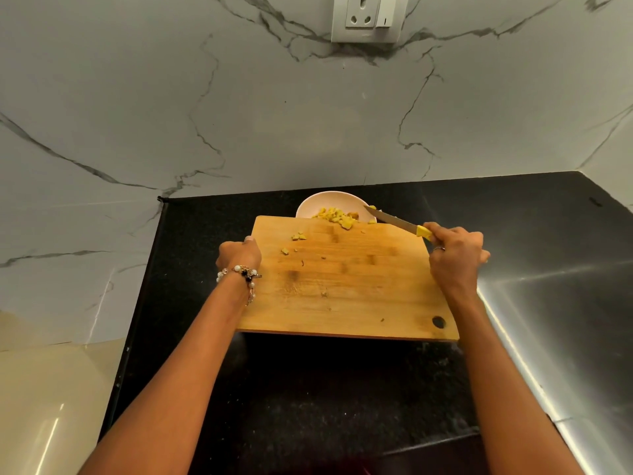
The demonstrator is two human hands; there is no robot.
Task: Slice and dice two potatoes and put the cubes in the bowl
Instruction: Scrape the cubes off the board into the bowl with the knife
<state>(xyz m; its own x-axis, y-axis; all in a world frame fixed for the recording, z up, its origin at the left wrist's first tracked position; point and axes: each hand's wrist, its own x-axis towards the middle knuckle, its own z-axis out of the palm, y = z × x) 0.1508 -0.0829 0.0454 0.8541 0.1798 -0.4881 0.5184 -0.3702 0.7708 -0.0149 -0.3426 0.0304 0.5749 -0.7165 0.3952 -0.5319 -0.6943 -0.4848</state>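
One wooden cutting board (pixel 342 282), one white bowl (pixel 318 202), and one knife (pixel 397 222) with a yellow handle. Two hands, left (pixel 239 255) and right (pixel 455 252). Potato cubes (pixel 337 216) in a heap too many to count; about three loose bits (pixel 298 236) lie on the board. One wall socket (pixel 368 17), one beaded bracelet (pixel 243 272), one ring (pixel 439 248).

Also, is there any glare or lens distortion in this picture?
Head view: bright streaks of glare cross the steel surface on the right; the wide lens bends the marble wall and the counter edges; the cutting board and both hands look sharp and evenly lit.
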